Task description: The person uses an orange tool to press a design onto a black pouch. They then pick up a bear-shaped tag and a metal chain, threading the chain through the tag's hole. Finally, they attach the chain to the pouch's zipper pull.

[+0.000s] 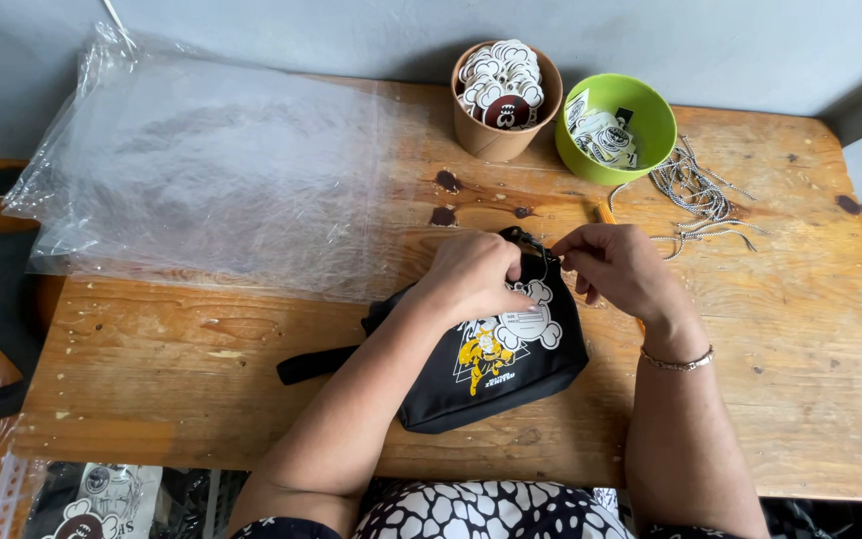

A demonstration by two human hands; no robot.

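Pinching black pouch (491, 359), both hands (551, 271)

Both hands meet at the top of a small black fabric pouch (491, 369) with a yellow-and-white printed design, lying on the worn wooden table (800, 329). The left hand (471, 274) is curled over the pouch's upper edge, beside a white paw-shaped tag. The right hand (616, 265) pinches close at the dark clasp on top, a thin bracelet on its wrist. Behind them stand a brown paper cup (496, 140) heaped with round tags and a lime-green plastic bowl (641, 125) of printed pieces, with a tangle of silver ball chains (695, 190) just right of the bowl. A clear plastic sheet (202, 170) covers the table's left.
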